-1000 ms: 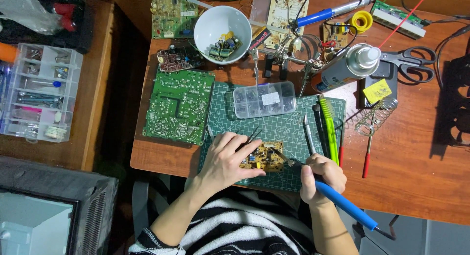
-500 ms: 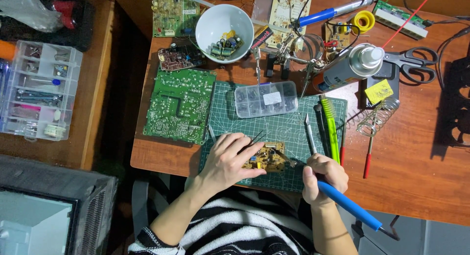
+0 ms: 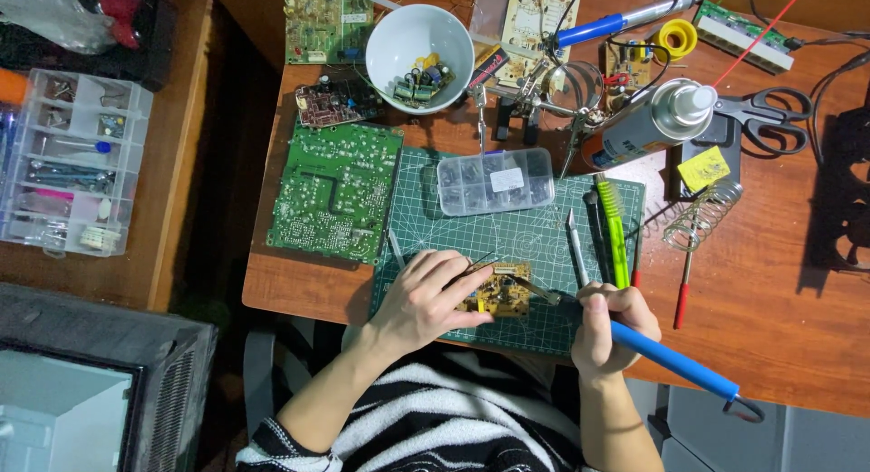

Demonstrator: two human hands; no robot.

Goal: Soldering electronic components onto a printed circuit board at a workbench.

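A small yellow-brown circuit board (image 3: 501, 291) lies on the green cutting mat (image 3: 517, 232) at the near edge of the wooden table. My left hand (image 3: 424, 298) rests on the board's left side and pinches thin tweezers (image 3: 478, 262) that point across it. My right hand (image 3: 609, 325) grips a blue-handled soldering iron (image 3: 675, 361); its metal tip (image 3: 544, 295) meets the board's right edge. The handle trails off to the lower right.
A large green circuit board (image 3: 337, 189) lies left of the mat. Behind are a clear parts box (image 3: 495, 180), white bowl of components (image 3: 419, 44), spray can (image 3: 648, 123), scissors (image 3: 770, 117), coil iron stand (image 3: 696, 220), green and red tools. A clear organiser (image 3: 68, 159) sits far left.
Both hands stay on the small board; the soldering iron and right hand shifted only slightly. Nothing else moved.
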